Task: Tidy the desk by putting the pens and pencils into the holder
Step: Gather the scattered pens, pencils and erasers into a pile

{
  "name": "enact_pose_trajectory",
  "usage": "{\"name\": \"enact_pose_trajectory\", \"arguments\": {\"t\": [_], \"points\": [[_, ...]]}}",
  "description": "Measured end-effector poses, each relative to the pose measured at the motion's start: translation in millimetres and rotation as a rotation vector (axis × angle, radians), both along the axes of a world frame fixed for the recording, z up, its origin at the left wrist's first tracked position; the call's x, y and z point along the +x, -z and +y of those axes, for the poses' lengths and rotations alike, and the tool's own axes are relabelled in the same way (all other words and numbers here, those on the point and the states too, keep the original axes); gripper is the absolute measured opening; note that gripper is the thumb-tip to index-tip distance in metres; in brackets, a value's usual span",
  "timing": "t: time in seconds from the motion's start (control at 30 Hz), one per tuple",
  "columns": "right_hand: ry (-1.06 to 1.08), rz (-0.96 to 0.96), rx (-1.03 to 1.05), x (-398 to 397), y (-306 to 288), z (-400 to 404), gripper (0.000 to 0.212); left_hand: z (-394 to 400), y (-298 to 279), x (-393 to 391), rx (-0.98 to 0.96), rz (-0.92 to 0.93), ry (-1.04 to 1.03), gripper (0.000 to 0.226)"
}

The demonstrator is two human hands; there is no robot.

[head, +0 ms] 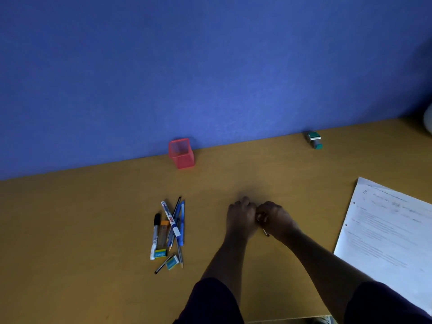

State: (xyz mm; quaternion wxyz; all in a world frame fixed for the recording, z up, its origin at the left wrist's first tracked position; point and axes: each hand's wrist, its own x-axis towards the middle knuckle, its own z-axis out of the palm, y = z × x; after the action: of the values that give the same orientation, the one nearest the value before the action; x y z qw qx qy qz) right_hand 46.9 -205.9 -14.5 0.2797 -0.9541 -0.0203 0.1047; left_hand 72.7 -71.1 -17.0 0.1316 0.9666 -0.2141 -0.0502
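While both hands meet on the desk (pixel 93 218) in front of the red mesh holder (pixel 181 153), the right hand (pixel 275 218) has its fingers curled round a thin pen (pixel 266 233) whose end pokes out beneath it; the left hand (pixel 240 218) has its fingers curled against the right, but whether it grips anything I cannot tell; the pile of pens and pencils (pixel 171 230) lies nearer than the holder, left of the hands; a sheet of paper (pixel 385 235) lies far right of it.

The one head-worn view looks steeply down and forward over the desk (pixel 93 218) toward the wall (pixel 210 66).
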Motion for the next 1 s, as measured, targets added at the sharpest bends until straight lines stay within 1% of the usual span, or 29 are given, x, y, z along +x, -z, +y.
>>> {"name": "enact_pose_trajectory", "arguments": {"t": [0.07, 0.3, 0.5, 0.63, 0.77, 0.87, 1.0], "points": [[0.01, -0.002, 0.04, 4.1, 7.1, 10.9, 0.016, 11.2, -1.5, -2.2, -0.02, 0.024, -0.071, 0.021], [-0.073, 0.011, 0.095, 12.5, 8.2, 59.7, 0.021, 54.3, -0.6, -7.7, -0.01, 0.074, -0.29, 0.026], [-0.082, -0.021, 0.152, 16.5, 13.8, 97.7, 0.016, 89.8, -1.0, -7.8, -0.019, 0.081, -0.413, 0.019], [-0.1, -0.062, 0.158, 18.8, 20.8, 116.8, 0.014, 104.4, 0.7, -5.6, -0.045, 0.07, -0.422, 0.012], [-0.044, -0.086, 0.209, 19.6, 23.9, 129.6, 0.016, 121.2, 2.3, 0.9, 0.006, 0.074, -0.379, 0.013], [-0.043, -0.087, 0.202, 20.1, 26.4, 139.5, 0.016, 132.5, 5.9, 2.9, 0.032, 0.062, -0.357, 0.012], [-0.03, -0.07, 0.208, 21.7, 28.4, 148.6, 0.015, 138.3, 4.6, 4.9, 0.04, 0.07, -0.391, 0.012]]}}
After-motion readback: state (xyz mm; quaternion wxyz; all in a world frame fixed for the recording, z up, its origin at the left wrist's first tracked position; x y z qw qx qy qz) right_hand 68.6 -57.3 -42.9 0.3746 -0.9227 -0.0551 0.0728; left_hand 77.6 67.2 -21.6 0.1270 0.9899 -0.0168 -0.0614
